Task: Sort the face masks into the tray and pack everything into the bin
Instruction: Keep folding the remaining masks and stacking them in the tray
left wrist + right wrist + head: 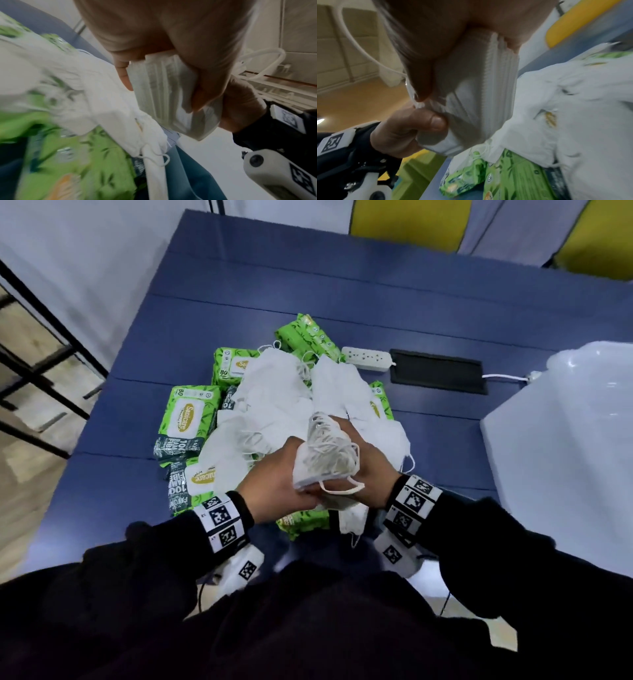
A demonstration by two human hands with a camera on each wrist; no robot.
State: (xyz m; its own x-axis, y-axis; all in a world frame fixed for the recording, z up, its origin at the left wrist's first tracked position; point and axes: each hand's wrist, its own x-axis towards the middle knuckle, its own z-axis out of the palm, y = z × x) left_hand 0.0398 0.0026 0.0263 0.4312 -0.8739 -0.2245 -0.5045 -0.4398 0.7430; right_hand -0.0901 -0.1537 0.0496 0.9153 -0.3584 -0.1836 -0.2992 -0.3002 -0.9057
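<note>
Black sleeves with coded wristbands frame the near edge of the head view, and just beyond them both hands close on one stack of white face masks, held up above the heap. Seen from the left wrist, the left hand has its thumb and fingers curled round the stack's pleated edges; from the right wrist, the right hand clamps the same stack from the other side, its thumb pressing on the layered edges near the left thumb. A tangle of ear loops bunches on top of the held stack and one loop hangs free below it. Directly under the grip and spreading away from it lies a loose pile of more white masks, draped over green wet-wipe packs that show to the left of the grip, beyond it, and just beneath the wrists. All of this rests on a blue table. Farther out past the pile sit a white power strip and a black rectangular pad side by side. Well off to the right of the grip stands a translucent white bin, its contents impossible to make out
</note>
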